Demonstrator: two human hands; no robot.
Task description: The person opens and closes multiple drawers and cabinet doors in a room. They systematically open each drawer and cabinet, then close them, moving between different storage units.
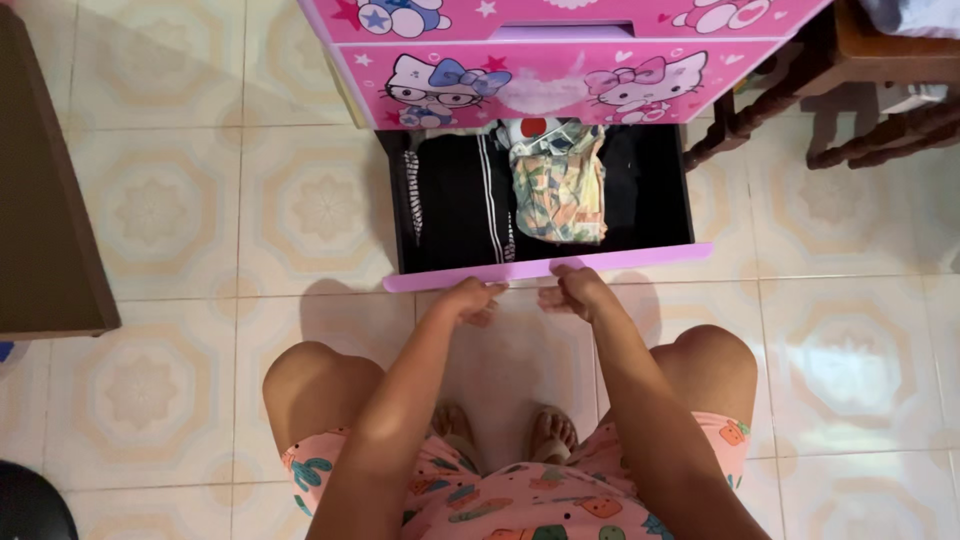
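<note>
I squat on a tiled floor before a pink cartoon-printed drawer cabinet (545,70). Its bottom drawer (545,268) is pulled out. My left hand (473,298) and my right hand (572,291) both grip the drawer's purple front edge, side by side near its middle. Inside lie folded clothes: a black garment with white stripes (455,200) on the left, a patterned pastel cloth (558,185) in the middle, dark cloth at the right.
A dark wooden chair or table frame (850,90) stands to the right of the cabinet. A brown furniture edge (50,200) runs along the left. A black round object (30,505) sits at the bottom left corner.
</note>
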